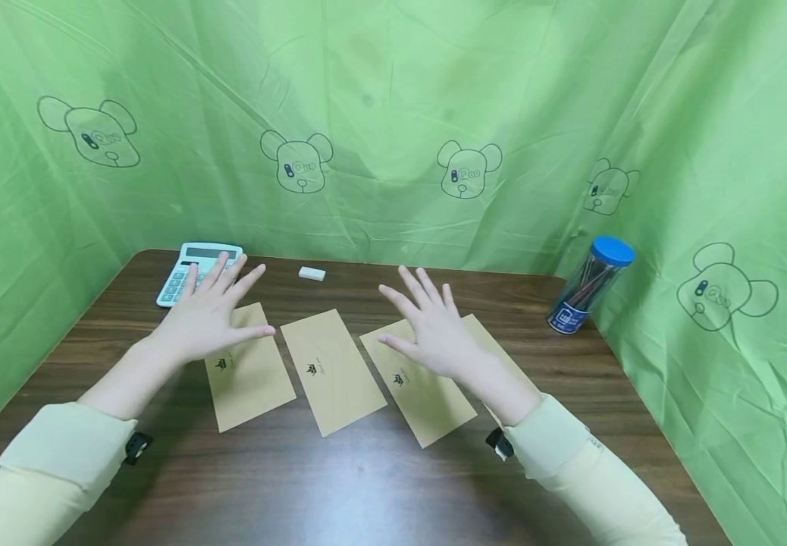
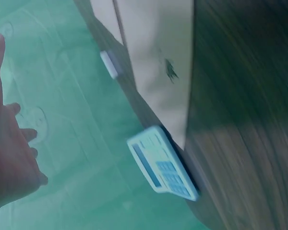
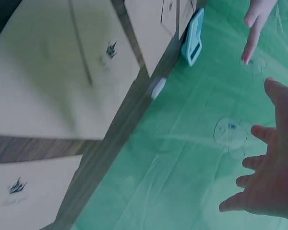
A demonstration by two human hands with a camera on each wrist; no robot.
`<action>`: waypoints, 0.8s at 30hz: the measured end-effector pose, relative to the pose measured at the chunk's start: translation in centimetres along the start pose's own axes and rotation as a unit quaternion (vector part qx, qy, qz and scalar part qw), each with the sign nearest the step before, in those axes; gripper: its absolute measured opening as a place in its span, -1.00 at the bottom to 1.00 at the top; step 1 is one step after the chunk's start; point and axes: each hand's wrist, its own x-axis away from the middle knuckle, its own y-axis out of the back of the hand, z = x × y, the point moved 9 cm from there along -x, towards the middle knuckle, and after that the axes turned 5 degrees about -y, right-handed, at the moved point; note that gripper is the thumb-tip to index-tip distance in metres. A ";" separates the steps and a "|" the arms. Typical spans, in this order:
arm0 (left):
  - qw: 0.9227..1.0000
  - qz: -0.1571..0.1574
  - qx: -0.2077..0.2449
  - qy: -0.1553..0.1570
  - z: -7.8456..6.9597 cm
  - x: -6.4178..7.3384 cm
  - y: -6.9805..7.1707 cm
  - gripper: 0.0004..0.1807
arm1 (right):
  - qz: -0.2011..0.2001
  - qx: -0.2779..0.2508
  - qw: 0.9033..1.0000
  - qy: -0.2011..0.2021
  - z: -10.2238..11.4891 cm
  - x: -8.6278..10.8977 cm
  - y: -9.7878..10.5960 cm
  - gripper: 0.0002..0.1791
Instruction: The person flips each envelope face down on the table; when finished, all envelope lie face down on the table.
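My left hand hovers with fingers spread over the leftmost brown paper card or envelope, its fingertips overlapping the light blue calculator in the head view. Over the two right-hand brown papers, one partly covering the other, my right hand is also spread, holding nothing. Between the hands lies another brown paper. Each of the three left papers bears a small dark crown print. In the right wrist view, a crown-printed paper lies beside a larger-looking one.
A small white eraser lies near the back edge of the dark wooden table. At the right edge stands a clear tube of pencils with a blue lid. Green curtain with bear drawings encloses the back and sides.
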 end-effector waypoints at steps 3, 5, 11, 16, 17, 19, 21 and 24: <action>1.000 -0.005 -0.001 -0.007 1.3 0.2 0.0 0.10 | 0.009 -0.003 1.000 0.027 2.0 -0.3 -0.6 -0.21; 1.000 -0.008 0.000 -0.010 2.2 0.2 -0.1 0.11 | 0.016 -0.002 0.999 0.044 3.2 -0.4 -1.1 -0.20; 0.999 -0.020 -0.009 -0.025 4.2 0.7 -0.9 0.15 | 0.030 0.004 0.995 0.092 6.6 -0.3 -2.8 -0.19; 0.999 -0.029 -0.007 -0.045 5.7 1.4 -1.9 0.17 | 0.060 -0.003 0.988 0.143 9.2 -0.3 -4.7 -0.10; 0.998 -0.029 -0.002 -0.047 5.9 1.5 -2.1 0.17 | 0.064 0.003 0.986 0.153 9.7 -0.3 -5.2 -0.06; 0.998 -0.030 0.007 -0.055 6.4 1.7 -2.5 0.18 | 0.071 0.009 0.982 0.174 10.6 -0.4 -6.0 -0.01; 0.998 -0.031 0.016 -0.061 6.8 1.9 -2.9 0.19 | 0.077 0.013 0.979 0.189 11.4 -0.5 -6.8 0.03; 0.997 -0.033 0.024 -0.066 7.6 2.0 -3.7 0.18 | 0.086 0.012 0.976 0.200 12.4 -0.5 -7.9 0.05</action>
